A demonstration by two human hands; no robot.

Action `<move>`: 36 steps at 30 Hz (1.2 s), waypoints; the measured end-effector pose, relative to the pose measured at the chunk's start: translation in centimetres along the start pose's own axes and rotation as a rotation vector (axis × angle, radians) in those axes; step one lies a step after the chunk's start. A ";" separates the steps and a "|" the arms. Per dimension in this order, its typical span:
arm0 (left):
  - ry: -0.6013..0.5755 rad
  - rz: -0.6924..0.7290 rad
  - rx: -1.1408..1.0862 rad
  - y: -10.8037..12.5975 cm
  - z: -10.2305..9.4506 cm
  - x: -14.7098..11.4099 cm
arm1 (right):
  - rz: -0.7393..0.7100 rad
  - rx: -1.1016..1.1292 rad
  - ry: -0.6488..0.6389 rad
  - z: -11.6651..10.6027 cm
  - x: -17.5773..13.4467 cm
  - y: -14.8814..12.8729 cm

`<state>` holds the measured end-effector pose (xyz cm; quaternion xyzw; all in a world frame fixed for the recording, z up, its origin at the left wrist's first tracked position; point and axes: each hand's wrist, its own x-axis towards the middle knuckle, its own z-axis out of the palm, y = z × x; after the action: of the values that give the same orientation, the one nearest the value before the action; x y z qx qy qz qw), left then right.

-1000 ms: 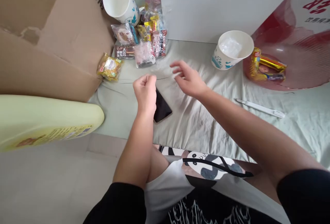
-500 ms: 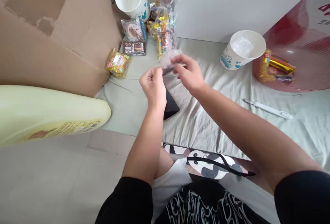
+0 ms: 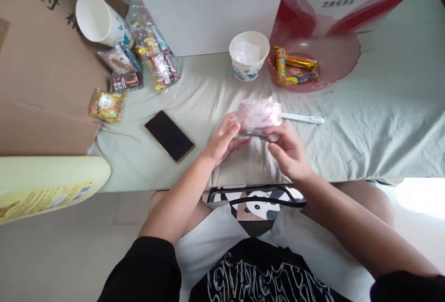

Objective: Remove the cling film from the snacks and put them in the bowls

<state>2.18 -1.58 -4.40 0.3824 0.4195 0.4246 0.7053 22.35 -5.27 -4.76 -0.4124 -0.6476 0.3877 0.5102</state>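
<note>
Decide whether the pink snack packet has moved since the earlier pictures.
Yes. The pink snack packet left the snack pile by the cardboard box; both hands hold it nearer the pink bowl.

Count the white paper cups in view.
2. One paper cup lies tipped on its side at the far left, against the cardboard box. The other paper cup stands upright beside the pink bowl. More could be hidden behind the white box.

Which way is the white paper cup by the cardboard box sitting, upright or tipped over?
Tipped: the paper cup lies on its side, its open mouth facing the camera.
</note>
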 end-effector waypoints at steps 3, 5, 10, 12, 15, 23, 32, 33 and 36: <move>-0.028 0.010 -0.047 -0.8 0.1 0.8 | -0.125 -0.183 -0.227 -1.6 0.9 0.1; 0.072 0.132 -0.022 -0.8 -0.6 1.4 | -0.161 -0.335 -0.220 -3.0 1.8 0.6; 0.235 0.316 0.122 -1.1 -2.0 2.5 | -0.058 -0.785 0.049 -6.8 3.8 2.9; 0.327 0.385 0.214 -1.4 -2.1 2.6 | -0.020 -0.906 0.037 -7.7 4.1 3.9; 0.397 0.478 0.377 -1.8 -1.9 2.2 | 0.032 -0.988 -0.007 -8.1 4.1 4.7; 0.237 0.516 0.658 -2.3 -1.9 1.6 | 0.056 -0.616 -0.077 -5.0 3.1 2.4; 0.293 0.529 0.504 -2.3 -1.6 2.0 | 0.004 -0.829 -0.063 -3.3 2.8 2.0; 0.339 0.528 0.447 -2.3 -1.7 2.1 | 0.003 -0.871 -0.046 -3.9 2.9 2.1; 0.365 0.509 0.388 -2.3 -2.0 2.1 | 0.030 -0.944 0.009 -5.8 3.5 2.7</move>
<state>1.57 -0.05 -7.73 0.5191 0.5028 0.5602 0.4050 27.95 -0.58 -5.06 -0.6101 -0.7448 0.0566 0.2642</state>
